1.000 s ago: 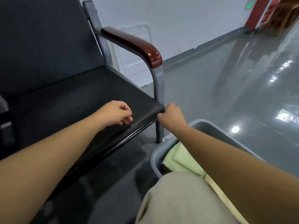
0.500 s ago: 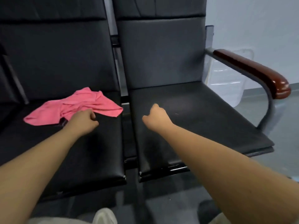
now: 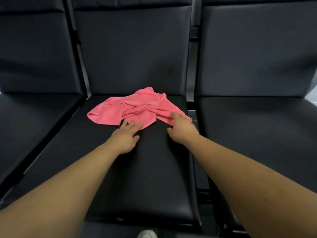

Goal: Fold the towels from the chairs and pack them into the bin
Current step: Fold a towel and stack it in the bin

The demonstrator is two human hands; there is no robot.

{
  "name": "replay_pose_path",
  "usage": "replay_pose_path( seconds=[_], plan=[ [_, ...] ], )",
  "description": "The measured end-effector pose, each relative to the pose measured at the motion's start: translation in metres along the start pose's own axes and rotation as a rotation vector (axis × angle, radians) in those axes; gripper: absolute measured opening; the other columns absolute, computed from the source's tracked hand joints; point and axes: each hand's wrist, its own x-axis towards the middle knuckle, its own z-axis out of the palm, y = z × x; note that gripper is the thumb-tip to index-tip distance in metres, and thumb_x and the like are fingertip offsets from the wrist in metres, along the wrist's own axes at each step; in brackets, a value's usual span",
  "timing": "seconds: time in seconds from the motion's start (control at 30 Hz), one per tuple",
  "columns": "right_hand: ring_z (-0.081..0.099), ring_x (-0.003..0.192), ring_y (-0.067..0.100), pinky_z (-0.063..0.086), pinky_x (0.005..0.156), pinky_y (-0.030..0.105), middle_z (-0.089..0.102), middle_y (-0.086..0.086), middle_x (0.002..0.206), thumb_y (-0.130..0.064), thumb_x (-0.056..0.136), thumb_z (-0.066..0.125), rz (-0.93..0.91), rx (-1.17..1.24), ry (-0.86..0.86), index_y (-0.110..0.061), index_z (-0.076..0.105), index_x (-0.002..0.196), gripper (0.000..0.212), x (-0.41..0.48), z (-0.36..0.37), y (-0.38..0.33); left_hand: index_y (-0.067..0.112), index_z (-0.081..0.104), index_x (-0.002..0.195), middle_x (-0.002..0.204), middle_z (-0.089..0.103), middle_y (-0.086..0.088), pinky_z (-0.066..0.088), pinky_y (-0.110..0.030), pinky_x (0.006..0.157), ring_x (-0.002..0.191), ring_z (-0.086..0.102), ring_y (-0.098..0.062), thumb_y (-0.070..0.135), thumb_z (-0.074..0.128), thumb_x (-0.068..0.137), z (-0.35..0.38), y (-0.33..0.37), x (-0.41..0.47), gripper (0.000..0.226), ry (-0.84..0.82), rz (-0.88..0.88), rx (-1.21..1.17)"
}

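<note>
A crumpled pink towel (image 3: 137, 107) lies at the back of the middle black chair seat (image 3: 130, 169). My left hand (image 3: 126, 134) reaches over the seat with fingers stretched out, its fingertips touching the towel's near edge. My right hand (image 3: 181, 126) lies on the towel's right corner, fingers extended over the cloth. Neither hand has the towel lifted. The bin is out of view.
Black padded chairs stand to the left (image 3: 34, 117) and right (image 3: 257, 126) of the middle one, joined in a row, with tall backrests behind. A light shoe tip (image 3: 147, 234) shows at the bottom edge.
The view has swung left from the armrest chair and bin to the middle chair. Both hands went from curled fists to stretched fingers and reached the pink towel.
</note>
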Motion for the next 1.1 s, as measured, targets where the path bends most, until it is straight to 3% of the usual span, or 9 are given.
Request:
replay_pose_path(
  seconds=[0.1, 0.17, 0.33, 0.5, 0.63, 0.73, 0.83, 1.0, 1.1],
  plan=[
    [0.042, 0.127, 0.032, 0.037, 0.101, 0.044, 0.048, 0.007, 0.138, -0.023, 0.097, 0.053, -0.049, -0.218, 0.082, -0.015, 0.046, 0.136, 0.04, 0.003, 0.01, 0.003, 0.024, 0.033, 0.153, 0.162, 0.027, 0.001, 0.022, -0.045, 0.12, 0.151, 0.02, -0.023, 0.025, 0.046, 0.104, 0.003, -0.004, 0.006, 0.052, 0.082, 0.052, -0.044],
    [0.046, 0.121, 0.032, 0.039, 0.097, 0.043, 0.05, 0.009, 0.132, -0.014, 0.095, 0.05, -0.091, -0.26, 0.096, -0.014, 0.048, 0.132, 0.038, -0.004, 0.008, 0.002, 0.019, 0.053, 0.136, 0.139, 0.048, -0.005, 0.037, -0.044, 0.108, 0.131, 0.043, -0.029, 0.023, 0.058, 0.097, 0.005, -0.008, 0.007, 0.04, 0.208, 0.092, -0.038],
    [0.055, 0.109, 0.036, 0.043, 0.083, 0.04, 0.055, 0.014, 0.123, -0.012, 0.094, 0.045, -0.17, -0.262, -0.073, -0.01, 0.047, 0.127, 0.033, -0.04, -0.002, -0.004, 0.013, 0.066, 0.101, 0.103, 0.054, -0.004, 0.044, -0.036, 0.09, 0.1, 0.053, -0.027, 0.006, 0.059, 0.087, 0.0, 0.0, -0.013, 0.017, 0.285, 0.204, 0.005],
    [0.062, 0.091, 0.029, 0.053, 0.083, 0.036, 0.061, 0.009, 0.114, -0.022, 0.095, 0.05, -0.162, -0.102, -0.32, -0.016, 0.057, 0.119, 0.027, -0.079, -0.025, 0.001, 0.019, 0.058, 0.071, 0.072, 0.062, 0.004, 0.049, -0.028, 0.067, 0.069, 0.057, -0.013, 0.007, 0.061, 0.078, -0.022, 0.022, -0.051, 0.014, -0.1, 0.174, -0.066],
    [0.062, 0.089, 0.021, 0.051, 0.08, 0.032, 0.067, 0.003, 0.099, -0.025, 0.09, 0.063, -0.125, 0.138, -0.337, -0.018, 0.063, 0.091, 0.007, -0.095, -0.034, 0.016, 0.013, 0.059, 0.08, 0.072, 0.058, 0.001, 0.047, -0.019, 0.064, 0.064, 0.054, -0.009, -0.003, 0.058, 0.084, -0.037, 0.031, -0.085, 0.016, -0.505, 0.152, -0.327],
    [0.058, 0.063, 0.01, 0.049, 0.066, 0.029, 0.065, -0.003, 0.073, -0.015, 0.087, 0.066, -0.129, 0.183, -0.619, -0.021, 0.066, 0.08, 0.009, -0.104, -0.049, 0.022, 0.015, 0.064, 0.088, 0.079, 0.063, 0.001, 0.051, -0.024, 0.07, 0.073, 0.059, -0.011, 0.001, 0.059, 0.089, -0.042, 0.021, -0.101, 0.015, -0.693, 0.056, -0.358],
    [0.062, 0.063, 0.01, 0.048, 0.06, 0.027, 0.069, -0.006, 0.072, -0.022, 0.092, 0.063, -0.08, 0.171, -0.71, -0.02, 0.071, 0.083, 0.012, -0.11, -0.056, 0.02, 0.016, 0.067, 0.09, 0.089, 0.074, -0.002, 0.053, -0.025, 0.069, 0.076, 0.068, -0.013, 0.019, 0.061, 0.095, -0.038, 0.002, -0.103, 0.008, -0.471, -0.104, -0.442],
    [0.066, 0.085, 0.027, 0.053, 0.068, 0.038, 0.067, 0.013, 0.097, -0.019, 0.089, 0.058, 0.095, 0.209, -0.074, 0.0, 0.063, 0.1, 0.023, -0.087, -0.031, 0.022, 0.008, 0.06, 0.1, 0.1, 0.065, -0.012, 0.06, -0.034, 0.069, 0.087, 0.067, -0.023, 0.026, 0.067, 0.09, -0.026, -0.018, -0.089, 0.021, 0.053, -0.489, -0.532],
    [0.058, 0.083, 0.026, 0.043, 0.063, 0.033, 0.057, 0.012, 0.103, -0.027, 0.091, 0.062, 0.154, 0.237, -0.012, -0.005, 0.053, 0.103, 0.027, -0.077, -0.011, 0.025, 0.006, 0.06, 0.101, 0.103, 0.064, -0.015, 0.061, -0.046, 0.08, 0.09, 0.068, -0.029, 0.031, 0.083, 0.07, -0.021, -0.015, -0.084, 0.046, 0.204, -0.543, -0.753]
  ],
)
